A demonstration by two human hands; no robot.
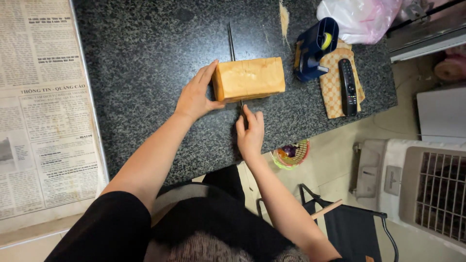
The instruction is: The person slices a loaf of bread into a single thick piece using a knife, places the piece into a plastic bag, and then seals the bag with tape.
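1. My left hand (195, 97) is cupping the left end of the bread loaf (250, 78), fingers spread open against its crust and thumb pressing the near side.
2. My right hand (251, 132) is closing its fingers around the knife (232, 43) handle just below the loaf; the handle itself is mostly hidden in my grip.
3. The knife blade is running through the loaf near its left end, its tip showing beyond the far side.
4. The loaf is lying on its side on the dark speckled stone surface (145, 58).
5. To the right, a blue tape dispenser (313, 48) and a black remote control (347, 87) are resting on a checked cloth (332, 90), with a plastic bag (361, 17) behind them.
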